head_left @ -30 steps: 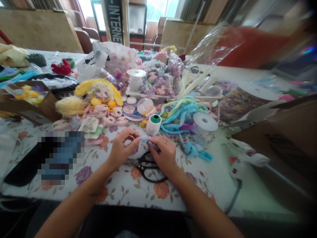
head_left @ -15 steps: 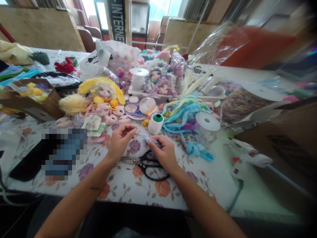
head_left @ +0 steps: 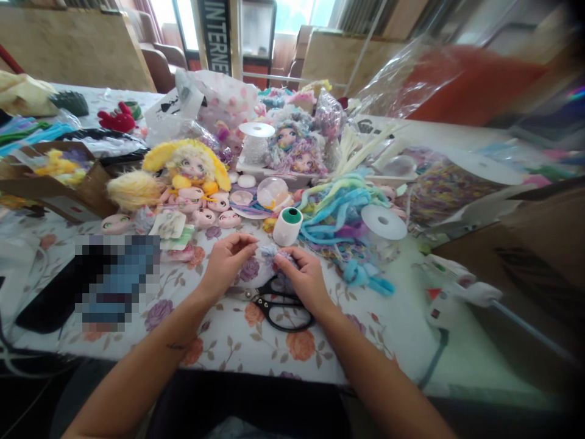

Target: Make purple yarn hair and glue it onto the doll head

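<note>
The table [head_left: 237,347] under its flowered cloth fills the whole view, crowded at the far side and bare near me. Behind my hands lies a heap of blue, green and purple yarn [head_left: 340,210], and left of that a yellow-haired doll [head_left: 189,164] with a row of pink doll faces [head_left: 205,210] just before it. A white glue gun [head_left: 450,292] rests well off to my right. Black-handled scissors [head_left: 278,308] lie flat on the cloth, partly under my right wrist. A white thread cone [head_left: 287,225] with a green top stands upright just beyond my fingers.

My 2 hands meet over the cloth, in front of the cone. My right hand [head_left: 306,280] pinches a small pale fluffy tuft [head_left: 274,253] between thumb and fingers. My left hand [head_left: 223,265] has thumb and forefinger pressed together just beside the tuft's left edge; I cannot tell whether something fine sits between them.
</note>
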`<state>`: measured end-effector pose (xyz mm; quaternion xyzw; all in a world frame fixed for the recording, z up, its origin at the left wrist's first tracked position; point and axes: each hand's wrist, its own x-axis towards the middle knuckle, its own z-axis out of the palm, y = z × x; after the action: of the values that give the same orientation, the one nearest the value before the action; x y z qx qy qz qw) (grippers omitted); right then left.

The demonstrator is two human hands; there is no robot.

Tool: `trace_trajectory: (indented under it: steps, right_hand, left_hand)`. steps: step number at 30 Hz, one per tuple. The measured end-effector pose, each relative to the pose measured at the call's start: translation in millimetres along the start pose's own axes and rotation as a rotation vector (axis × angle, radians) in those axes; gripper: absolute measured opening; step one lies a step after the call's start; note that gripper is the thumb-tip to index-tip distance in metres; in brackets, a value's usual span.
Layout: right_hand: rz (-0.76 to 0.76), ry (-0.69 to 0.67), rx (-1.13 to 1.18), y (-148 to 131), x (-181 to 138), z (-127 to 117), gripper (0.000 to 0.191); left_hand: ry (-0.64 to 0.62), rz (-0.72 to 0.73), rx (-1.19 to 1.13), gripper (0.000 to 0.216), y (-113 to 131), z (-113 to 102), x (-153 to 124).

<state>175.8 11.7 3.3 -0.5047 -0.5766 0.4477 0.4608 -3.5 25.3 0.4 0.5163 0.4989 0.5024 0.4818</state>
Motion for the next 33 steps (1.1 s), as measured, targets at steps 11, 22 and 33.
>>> trace_trajectory:
  steps: [11, 22, 33]
  right_hand:
    - [-0.064, -0.054, -0.067, -2, -2, 1, 0.021]
    - [0.280, -0.117, 0.486, 3, 2, 0, 0.029]
    - [0.294, -0.089, 0.459, -1, 3, -1, 0.031]
  left_hand:
    - [-0.162, 0.198, 0.147, 0.015, 9, 6, -9]
    - [-0.031, -0.058, -0.157, 0.029, 3, 0, 0]
    - [-0.128, -0.187, -0.304, 0.025, 2, 2, -2]
